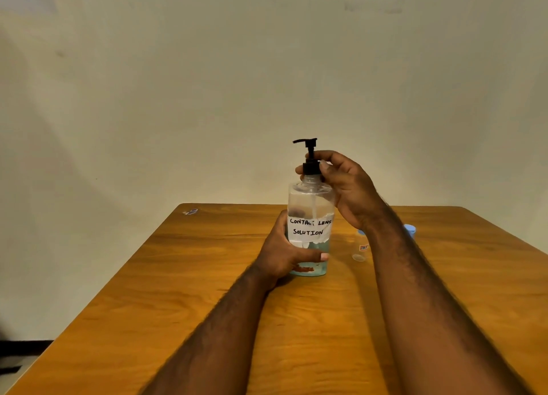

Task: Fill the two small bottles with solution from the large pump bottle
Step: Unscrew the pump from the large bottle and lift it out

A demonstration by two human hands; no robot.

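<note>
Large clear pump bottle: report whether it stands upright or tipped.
Upright: the large clear pump bottle stands on the wooden table, black pump on top; the left hand holds its body, the right hand grips the collar.

Behind the right forearm (pixel 394 264) only a blue cap (pixel 410 231) shows; the label on the small bottle (pixel 359 247) is unreadable.

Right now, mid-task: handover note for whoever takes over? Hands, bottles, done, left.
Left hand grips the lower body of the pump bottle, standing on the table.
Right hand pinches its black pump collar.
Small bottle right of it, behind the right forearm: blue top on, looks empty.
Second blue cap peeks past the forearm; rest hidden.
Done: no filling visible. Left: fill both small bottles.
</note>
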